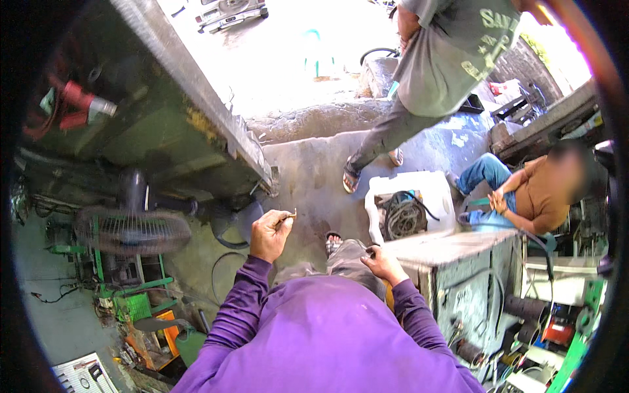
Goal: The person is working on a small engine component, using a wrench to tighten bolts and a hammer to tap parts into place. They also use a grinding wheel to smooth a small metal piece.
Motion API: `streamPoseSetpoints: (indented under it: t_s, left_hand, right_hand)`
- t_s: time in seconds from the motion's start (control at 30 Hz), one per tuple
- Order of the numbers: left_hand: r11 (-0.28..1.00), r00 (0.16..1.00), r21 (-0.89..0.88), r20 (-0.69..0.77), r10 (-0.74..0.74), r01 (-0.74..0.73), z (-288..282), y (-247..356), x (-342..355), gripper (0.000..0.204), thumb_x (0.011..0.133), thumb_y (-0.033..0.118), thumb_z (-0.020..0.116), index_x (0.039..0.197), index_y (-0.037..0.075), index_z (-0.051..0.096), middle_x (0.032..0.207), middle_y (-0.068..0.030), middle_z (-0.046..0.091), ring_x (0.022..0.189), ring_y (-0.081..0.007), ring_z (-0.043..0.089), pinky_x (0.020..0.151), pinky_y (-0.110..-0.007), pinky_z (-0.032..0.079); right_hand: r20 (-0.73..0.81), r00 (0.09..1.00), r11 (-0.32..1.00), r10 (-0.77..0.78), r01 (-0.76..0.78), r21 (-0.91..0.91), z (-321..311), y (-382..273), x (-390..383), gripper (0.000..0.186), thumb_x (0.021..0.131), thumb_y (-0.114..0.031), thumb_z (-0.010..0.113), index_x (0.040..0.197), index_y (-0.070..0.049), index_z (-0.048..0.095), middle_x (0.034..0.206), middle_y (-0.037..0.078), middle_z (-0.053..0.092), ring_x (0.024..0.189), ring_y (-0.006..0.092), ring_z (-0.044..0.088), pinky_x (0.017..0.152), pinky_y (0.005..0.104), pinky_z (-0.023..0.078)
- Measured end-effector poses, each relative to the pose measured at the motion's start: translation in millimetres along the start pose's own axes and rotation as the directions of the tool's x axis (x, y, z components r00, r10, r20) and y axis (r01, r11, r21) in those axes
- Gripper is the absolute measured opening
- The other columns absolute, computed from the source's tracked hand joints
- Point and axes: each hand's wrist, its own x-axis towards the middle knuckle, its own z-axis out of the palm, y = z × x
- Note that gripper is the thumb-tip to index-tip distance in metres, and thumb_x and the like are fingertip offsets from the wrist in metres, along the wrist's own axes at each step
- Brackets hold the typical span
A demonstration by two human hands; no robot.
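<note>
My left hand (268, 237) is raised in front of me, thumb and fingers pinched on a small, thin, brownish metal piece (293, 214) whose tip sticks up. The piece is too small to name its kind. My right hand (386, 264) is lower, close to my thigh and the corner of a worn metal cabinet (420, 288). Its fingers are closed together, with something small and dark at the fingertips that I cannot make out. The two hands are apart.
A cut-open white plastic container (442, 200) holds coiled dark cable (407, 219). One person (449, 65) stands ahead; another (540, 196) sits at the right. A fan (134, 230) is at the left, below a dark overhead structure. Tools and parts crowd the lower right.
</note>
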Motion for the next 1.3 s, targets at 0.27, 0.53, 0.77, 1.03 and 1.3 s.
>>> streamPoseSetpoints:
  t_s: [0.27,0.53,0.77,1.03,1.3]
  left_hand:
    - [0.996,0.986,-0.077,-0.154,-0.059,0.047,5.6,-12.6,204.0,0.007,0.09,-0.001,0.073,0.097,-0.001,0.074,0.091,-0.0069,0.074,0.078,-0.0129,0.071,0.072,-0.027,0.057]
    - [0.859,0.862,-0.143,-0.059,-0.504,0.492,4.0,-188.6,447.2,0.012,0.091,0.009,0.076,0.098,0.0,0.077,0.082,-0.0016,0.075,0.076,-0.0083,0.067,0.071,-0.027,0.054]
    - [0.807,0.812,0.101,-0.139,-0.567,0.581,-43.6,-292.0,578.8,0.019,0.087,0.017,0.077,0.09,-0.002,0.078,0.08,-0.0116,0.077,0.076,-0.0174,0.07,0.077,-0.034,0.055]
    - [0.793,0.844,0.288,-0.204,-0.496,0.536,-24.0,-315.6,698.4,0.02,0.088,0.014,0.076,0.084,-0.005,0.073,0.074,-0.0128,0.072,0.071,-0.0171,0.065,0.07,-0.035,0.053]
    - [0.773,0.736,-0.076,-0.258,-0.626,0.63,131.4,-373.8,848.5,0.02,0.098,0.008,0.069,0.081,0.001,0.063,0.077,-0.0062,0.07,0.065,-0.0115,0.065,0.057,-0.027,0.052]
  right_hand:
    - [0.189,0.956,0.969,-0.225,0.241,-0.061,-144.3,-92.9,259.5,0.052,0.095,-0.04,0.074,0.127,0.001,0.07,0.114,0.026,0.075,0.111,0.0417,0.072,0.098,0.0485,0.056]
    - [0.297,0.945,0.983,-0.137,0.167,-0.08,-194.9,-169.9,563.0,0.048,0.097,-0.037,0.072,0.131,-0.002,0.071,0.125,0.024,0.074,0.12,0.041,0.069,0.104,0.0475,0.054]
    - [0.088,0.995,0.99,-0.047,0.035,0.134,-281.7,-175.3,749.0,0.037,0.095,-0.03,0.074,0.118,-0.001,0.077,0.116,0.024,0.077,0.112,0.0392,0.073,0.099,0.0448,0.057]
    - [-0.037,0.96,0.917,0.278,-0.253,0.308,-327.6,-88.8,933.9,0.032,0.092,-0.029,0.076,0.103,0.0,0.081,0.105,0.023,0.079,0.103,0.0359,0.076,0.094,0.0439,0.058]
    - [0.186,0.772,0.627,0.607,-0.61,0.485,-373.5,102.1,1102.7,0.043,0.099,-0.036,0.072,0.096,0.007,0.078,0.081,0.02,0.077,0.07,0.0286,0.074,0.07,0.0434,0.059]
